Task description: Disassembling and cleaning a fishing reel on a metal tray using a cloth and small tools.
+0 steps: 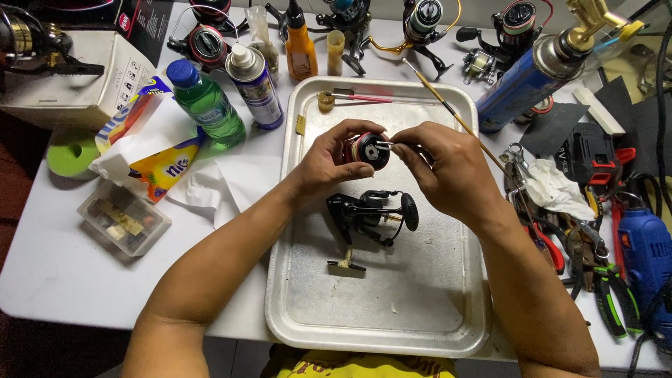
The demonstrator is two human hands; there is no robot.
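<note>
The small round spool [369, 150], black with a red band, is held up in the air over the middle of the metal tray [448, 329], just above the black reel body [369, 215] that lies there. The left hand [330, 162] wraps its fingers around the spool's side and holds it tight. The right hand [442, 168] pinches a thin silver tool [384, 145] and touches its tip to the spool's flat face. To do this well, I think the left hand should keep the spool very steady, and the right hand should make tiny, gentle moves, working right over the tray so any little bit that drops lands there. The spool's flat face points to the right, toward the tool, so its middle line runs left to right. The reel body lies with its foot toward the person and its handle knob to the right. Off the tray sit a green bottle [208, 105], a spray can [255, 87] and a long brush [455, 115].
</note>
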